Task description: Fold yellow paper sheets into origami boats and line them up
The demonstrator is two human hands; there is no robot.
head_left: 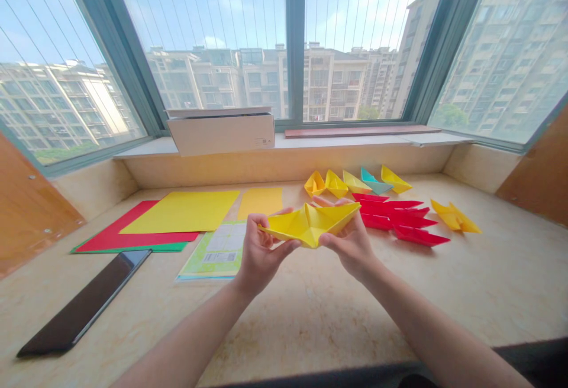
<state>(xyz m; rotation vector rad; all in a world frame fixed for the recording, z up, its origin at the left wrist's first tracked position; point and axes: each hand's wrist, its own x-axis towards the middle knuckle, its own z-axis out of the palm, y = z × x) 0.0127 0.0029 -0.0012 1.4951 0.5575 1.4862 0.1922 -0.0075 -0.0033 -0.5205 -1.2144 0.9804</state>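
A yellow folded paper boat (309, 224) is held up above the stone sill, its pointed ends to left and right and a small peak in its middle. My left hand (265, 255) grips the boat's left end, thumb along the lower edge. On the other end, my right hand (350, 245) has its thumb in front and fingers behind, partly hidden by the paper. Just behind my right hand lie several red paper boats (420, 233). Farther back stands a row of small yellow boats (336, 184) with one teal boat (375, 182). Another yellow boat (455, 217) sits at the right.
Yellow sheets (181, 210), a red sheet (133, 231) and a green sheet (173, 247) overlap at the left. A clear packet of paper (213, 252) lies beside my left hand. A dark phone (86, 302) is at front left. A white box (224, 132) stands by the window.
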